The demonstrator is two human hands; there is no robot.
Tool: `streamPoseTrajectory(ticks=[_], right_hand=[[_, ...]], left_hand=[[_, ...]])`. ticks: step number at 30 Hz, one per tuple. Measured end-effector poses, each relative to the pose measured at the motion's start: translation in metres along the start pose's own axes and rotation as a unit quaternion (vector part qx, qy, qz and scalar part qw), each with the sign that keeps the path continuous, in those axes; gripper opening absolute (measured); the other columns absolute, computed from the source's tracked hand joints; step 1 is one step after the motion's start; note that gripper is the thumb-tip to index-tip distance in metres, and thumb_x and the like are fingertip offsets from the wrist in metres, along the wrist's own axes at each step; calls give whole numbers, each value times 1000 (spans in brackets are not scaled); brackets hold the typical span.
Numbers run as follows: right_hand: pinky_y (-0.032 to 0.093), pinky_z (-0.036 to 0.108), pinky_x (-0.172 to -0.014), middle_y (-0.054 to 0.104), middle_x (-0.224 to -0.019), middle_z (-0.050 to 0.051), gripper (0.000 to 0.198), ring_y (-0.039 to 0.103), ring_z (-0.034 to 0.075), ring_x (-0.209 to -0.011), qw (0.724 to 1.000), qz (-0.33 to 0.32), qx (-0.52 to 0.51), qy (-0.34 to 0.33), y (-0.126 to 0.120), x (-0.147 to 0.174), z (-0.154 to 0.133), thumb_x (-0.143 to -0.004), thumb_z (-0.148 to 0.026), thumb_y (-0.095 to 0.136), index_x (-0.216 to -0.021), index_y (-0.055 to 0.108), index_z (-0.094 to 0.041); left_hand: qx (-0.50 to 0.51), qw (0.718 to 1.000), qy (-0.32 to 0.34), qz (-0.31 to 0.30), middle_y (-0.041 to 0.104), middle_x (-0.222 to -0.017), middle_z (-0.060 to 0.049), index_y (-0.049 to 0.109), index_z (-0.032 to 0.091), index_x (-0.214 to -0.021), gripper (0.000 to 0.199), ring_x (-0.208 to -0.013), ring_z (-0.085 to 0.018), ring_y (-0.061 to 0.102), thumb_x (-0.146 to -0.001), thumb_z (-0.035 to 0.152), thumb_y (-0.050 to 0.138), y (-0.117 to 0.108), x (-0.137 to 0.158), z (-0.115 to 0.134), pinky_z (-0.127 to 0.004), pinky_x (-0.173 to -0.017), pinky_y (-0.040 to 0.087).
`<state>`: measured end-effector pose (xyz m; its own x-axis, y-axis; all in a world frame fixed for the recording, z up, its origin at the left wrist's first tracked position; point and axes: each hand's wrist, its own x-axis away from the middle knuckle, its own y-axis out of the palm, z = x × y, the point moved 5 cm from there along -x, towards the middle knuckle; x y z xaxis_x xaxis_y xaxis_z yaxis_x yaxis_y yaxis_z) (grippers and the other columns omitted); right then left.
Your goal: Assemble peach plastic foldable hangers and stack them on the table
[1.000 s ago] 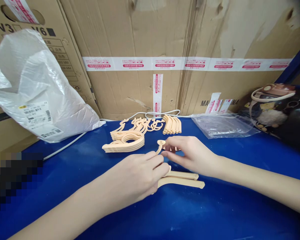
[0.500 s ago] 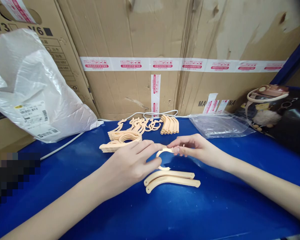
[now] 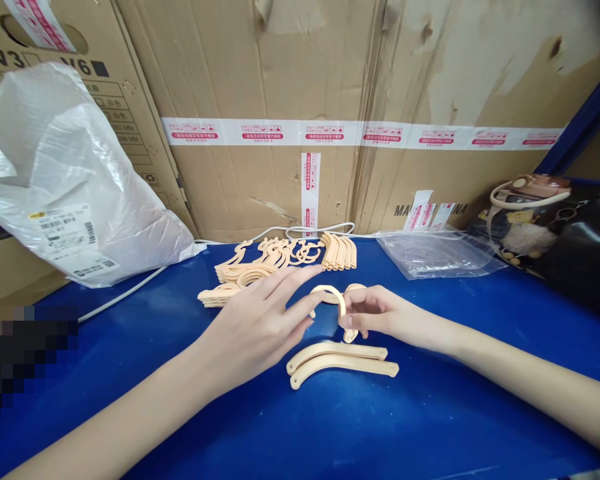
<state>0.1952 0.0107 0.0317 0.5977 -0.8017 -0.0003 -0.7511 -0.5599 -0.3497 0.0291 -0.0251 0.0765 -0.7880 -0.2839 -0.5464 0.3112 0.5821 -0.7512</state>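
My right hand [image 3: 375,313] pinches a beige curved plastic hook [image 3: 336,293] above the table, its round bend turned toward the left. Fingers stretched out and apart, my left hand [image 3: 270,317] is at the hook's open side; one fingertip overlaps its curve, and whether it presses on it I cannot tell. Behind the right fingers shows another beige piece [image 3: 356,287], mostly hidden. Just below the hands lie two curved beige hanger arms [image 3: 347,365], side by side. Beyond the left hand sits a stack of beige hanger bodies [image 3: 220,294], partly covered by that hand.
Further back are loose beige hooks [image 3: 280,250] and a row of curved arms [image 3: 341,251]. A clear plastic bag [image 3: 435,255] lies at the right, near a dark bag [image 3: 590,233]. A white parcel bag [image 3: 80,180] leans left. Cardboard boxes [image 3: 260,180] wall the blue table's back.
The hook has turned in my right hand, its bend now raised and tilted. My left fingers have let go of it and spread apart. The right hand has lowered slightly.
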Motion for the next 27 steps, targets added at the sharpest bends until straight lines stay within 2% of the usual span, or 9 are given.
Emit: streamPoseTrajectory(ticks=[3, 5, 7, 9, 12, 19, 27], right_hand=[[42, 24, -56, 63, -72, 1, 28, 51, 10, -58, 999, 3, -32, -8, 0, -1, 1, -82, -42, 64, -76, 58, -16], [42, 23, -54, 62, -71, 0, 26, 49, 9, -56, 999, 7, -52, -12, 0, -2, 3, -82, -40, 65, -77, 57, -16], [42, 23, -53, 61, -72, 0, 24, 49, 9, -56, 998, 14, -64, -11, 0, -3, 6, -82, -38, 64, -77, 58, -15], [42, 23, -53, 61, -73, 0, 24, 49, 8, -56, 997, 22, -70, -9, 0, -4, 7, -82, -38, 64, -78, 58, -15], [42, 22, -52, 61, -73, 0, 23, 48, 8, -56, 997, 30, -73, -10, 0, -3, 7, -82, -37, 64, -79, 59, -15], [43, 22, -55, 61, -73, 0, 21, 50, 9, -58, 998, 25, -60, -17, 1, -2, 5, -84, -35, 63, -79, 60, -15], [42, 22, -55, 57, -71, -2, 22, 51, 9, -59, 998, 23, -52, -26, 1, 0, 8, -84, -37, 64, -82, 60, -15]], left_hand=[[78, 995, -56, 8, 57, -120, -12, 57, 15, -112, 21, -107, -25, 55, -93, 17, 48, -7, -1, -6, -38, -88, 45], [210, 972, -91, -60, 62, -96, -4, 58, 18, -96, 10, -87, -16, 59, -93, 22, 50, -6, -2, -6, -27, -74, 46], [323, 928, -96, -161, 59, -76, 4, 54, 20, -81, 12, -69, -10, 56, -91, 25, 53, -1, -1, 3, -21, -60, 41], [347, 905, -85, -230, 56, -72, 6, 50, 20, -76, 16, -65, -10, 53, -88, 26, 58, 3, 1, 11, -22, -56, 36], [315, 905, -79, -274, 55, -76, 5, 48, 20, -76, 16, -66, -11, 52, -87, 25, 59, 13, 5, 16, -24, -55, 31], [320, 902, -105, -269, 49, -81, 5, 45, 21, -83, 12, -61, -11, 47, -93, 27, 49, 28, 8, 16, -25, -53, 29], [265, 932, -80, -235, 46, -85, 3, 44, 20, -82, 16, -65, -12, 47, -96, 25, 42, 34, 7, 22, -25, -52, 30]])
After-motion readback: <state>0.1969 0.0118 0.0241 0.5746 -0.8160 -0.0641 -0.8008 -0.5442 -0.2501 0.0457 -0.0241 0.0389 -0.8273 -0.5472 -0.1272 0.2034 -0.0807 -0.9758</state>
